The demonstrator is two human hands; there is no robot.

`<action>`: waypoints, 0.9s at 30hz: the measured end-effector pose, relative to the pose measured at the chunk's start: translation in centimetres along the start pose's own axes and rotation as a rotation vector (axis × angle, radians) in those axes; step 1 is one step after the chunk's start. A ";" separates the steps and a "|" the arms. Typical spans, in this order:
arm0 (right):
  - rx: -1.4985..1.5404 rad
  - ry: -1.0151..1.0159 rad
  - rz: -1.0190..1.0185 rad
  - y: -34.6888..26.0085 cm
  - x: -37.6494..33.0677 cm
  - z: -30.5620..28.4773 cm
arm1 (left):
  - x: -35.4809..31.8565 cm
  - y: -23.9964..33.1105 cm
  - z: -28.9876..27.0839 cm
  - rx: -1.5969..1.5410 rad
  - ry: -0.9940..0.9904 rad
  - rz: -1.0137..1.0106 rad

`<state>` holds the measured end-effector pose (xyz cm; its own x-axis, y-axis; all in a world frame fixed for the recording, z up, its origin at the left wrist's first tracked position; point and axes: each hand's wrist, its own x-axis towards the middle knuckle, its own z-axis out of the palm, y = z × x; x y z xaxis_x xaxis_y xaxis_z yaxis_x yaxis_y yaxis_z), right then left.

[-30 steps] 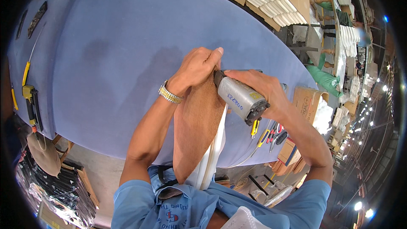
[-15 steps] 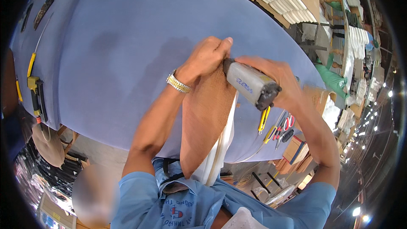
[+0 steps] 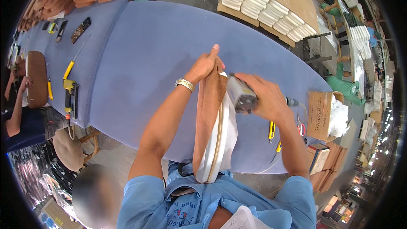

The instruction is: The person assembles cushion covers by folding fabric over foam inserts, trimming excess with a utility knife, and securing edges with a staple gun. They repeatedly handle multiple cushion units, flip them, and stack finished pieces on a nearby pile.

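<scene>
My left hand, a watch on its wrist, is closed on the far end of a brown fabric cover. The cover lies over a long padded panel with a white edge and a tan strip. The panel stands on edge, its near end against my body. My right hand grips a grey air staple gun just right of the panel's far end. Whether its nose touches the fabric I cannot tell.
A blue padded table spreads under the work. Yellow cutter and scissors lie at right, by a carton of white stuffing. A yellow staple gun lies at left. Beyond the table stand stacked white pads; a co-worker's hand holds a brown panel.
The view has shifted, bringing more of the table's surroundings in. The panel has turned to show more of its white edge. The staple gun has tilted, its grey body pointing more toward me.
</scene>
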<state>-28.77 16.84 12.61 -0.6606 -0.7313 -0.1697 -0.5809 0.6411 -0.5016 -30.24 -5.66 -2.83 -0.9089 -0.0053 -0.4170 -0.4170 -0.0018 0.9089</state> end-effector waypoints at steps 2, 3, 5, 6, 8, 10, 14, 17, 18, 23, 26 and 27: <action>0.044 0.104 0.121 0.5 -3.6 1.1 | -1.3 1.4 1.0 0.303 0.097 0.011; 0.066 0.152 0.185 1.2 -5.7 2.1 | -2.2 2.0 1.8 0.452 0.144 0.013; 0.100 0.137 0.477 2.9 -9.1 5.6 | -2.4 0.4 2.8 0.418 0.231 -0.004; 0.100 0.197 0.513 5.3 -11.2 8.5 | -2.5 0.0 3.2 0.406 0.281 -0.008; 0.153 0.287 0.633 7.9 -14.6 13.8 | -3.7 1.3 3.6 0.427 0.383 -0.061; 0.191 0.418 0.662 9.4 -17.5 19.5 | -5.5 1.5 2.8 0.430 0.474 -0.047; 0.265 0.374 0.568 12.8 -19.5 23.8 | -11.3 5.2 -1.0 0.325 0.569 0.157; 0.358 0.337 0.464 12.1 -19.4 20.8 | -20.1 9.4 -0.8 0.294 0.686 0.434; 0.372 0.396 0.423 11.8 -18.8 18.8 | -22.7 10.5 -0.1 0.295 0.731 0.559; 0.533 0.546 0.024 4.9 -14.6 4.5 | -35.1 14.4 7.0 0.376 0.847 0.759; 0.627 0.716 -0.327 -2.8 -12.3 -1.9 | -37.8 12.5 9.3 0.447 0.926 0.861; 0.712 0.729 -0.425 -5.1 -11.2 -3.1 | -38.2 11.8 9.7 0.479 0.956 0.891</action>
<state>-19.84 22.51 19.69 -0.7299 -0.3979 0.5558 -0.5751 -0.0819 -0.8140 -0.48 4.22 23.78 -0.5914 -0.4974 0.6347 0.1565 0.7013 0.6955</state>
